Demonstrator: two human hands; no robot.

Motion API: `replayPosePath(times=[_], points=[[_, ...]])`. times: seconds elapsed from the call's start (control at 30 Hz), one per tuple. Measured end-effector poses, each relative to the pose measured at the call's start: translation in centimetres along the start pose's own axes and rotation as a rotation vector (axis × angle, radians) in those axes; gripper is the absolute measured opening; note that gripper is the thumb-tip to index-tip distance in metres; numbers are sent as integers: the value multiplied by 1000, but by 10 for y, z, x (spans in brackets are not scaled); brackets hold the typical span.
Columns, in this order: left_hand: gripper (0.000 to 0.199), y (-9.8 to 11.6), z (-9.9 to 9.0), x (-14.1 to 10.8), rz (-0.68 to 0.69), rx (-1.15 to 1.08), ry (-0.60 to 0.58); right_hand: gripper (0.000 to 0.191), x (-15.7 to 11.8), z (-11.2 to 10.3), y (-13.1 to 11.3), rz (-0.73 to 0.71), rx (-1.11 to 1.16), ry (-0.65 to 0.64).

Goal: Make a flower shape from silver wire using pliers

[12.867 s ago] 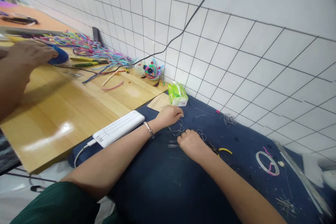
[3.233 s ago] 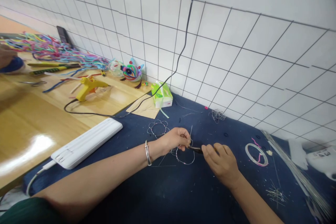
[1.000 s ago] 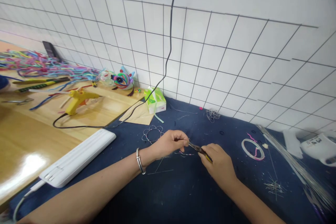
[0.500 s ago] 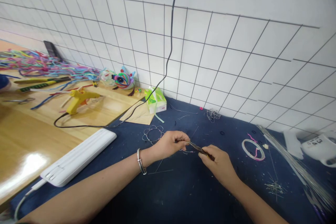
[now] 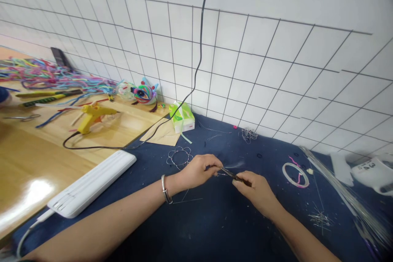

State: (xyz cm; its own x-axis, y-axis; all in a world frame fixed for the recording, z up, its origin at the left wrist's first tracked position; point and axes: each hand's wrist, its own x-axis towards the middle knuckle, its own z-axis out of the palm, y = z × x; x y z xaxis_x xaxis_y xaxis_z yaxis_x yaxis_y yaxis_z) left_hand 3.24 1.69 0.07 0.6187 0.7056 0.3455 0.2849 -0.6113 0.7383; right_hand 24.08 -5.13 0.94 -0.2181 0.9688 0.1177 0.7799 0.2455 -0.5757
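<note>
In the head view, the only one we have, we see the left hand [image 5: 201, 170] with its fingertips pinched together on a beaded wire [image 5: 221, 175], above the blue table [image 5: 190, 229]. The right hand [image 5: 258, 190] is clamped round the pliers [image 5: 230, 173], whose tips point left and meet the left fingertips. We cannot tell whether they bite the wire itself.

Thirteen seconds ago the pliers lay on the table beyond the right hand; now that hand has them. Three seconds ago the beaded wire showed as a wide ring with loops below the fingers; now we see only a short, thin strand of it beside the pliers. Half a second ago a fine straight end rose above the pliers; in its place we see a pale blur [image 5: 233, 165].

The flower [image 5: 180, 150] lies flat just behind the left wrist, unmoved over the last second. The yellow glue gun [image 5: 91, 117], out of sight in the oldest picture, lies on the wooden table [image 5: 37, 147]. The tissue pack [image 5: 184, 119] stands near the wall, with a green strip [image 5: 185, 136] hanging from it that we did not see thirteen seconds ago.
</note>
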Motion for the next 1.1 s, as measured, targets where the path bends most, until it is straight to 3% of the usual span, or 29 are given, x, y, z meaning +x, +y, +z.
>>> replayPosePath(times=[0.23, 0.37, 0.5, 0.7, 1.1], points=[[17, -1, 4, 0, -53, -46, 15, 11, -3, 7, 5, -61, -316, 133], [18, -4, 10, -1, -162, -147, 23, 13, -5, 7, 3, -123, -513, 211], [17, -9, 15, -1, -273, -303, 32, 12, -8, 4, -3, -156, -620, 211], [17, -11, 14, -1, -292, -417, 7, 12, -9, 4, -2, -142, -534, 212], [15, -8, 16, -1, -320, -334, -9, 9, -5, 10, -2, -43, -343, 133]])
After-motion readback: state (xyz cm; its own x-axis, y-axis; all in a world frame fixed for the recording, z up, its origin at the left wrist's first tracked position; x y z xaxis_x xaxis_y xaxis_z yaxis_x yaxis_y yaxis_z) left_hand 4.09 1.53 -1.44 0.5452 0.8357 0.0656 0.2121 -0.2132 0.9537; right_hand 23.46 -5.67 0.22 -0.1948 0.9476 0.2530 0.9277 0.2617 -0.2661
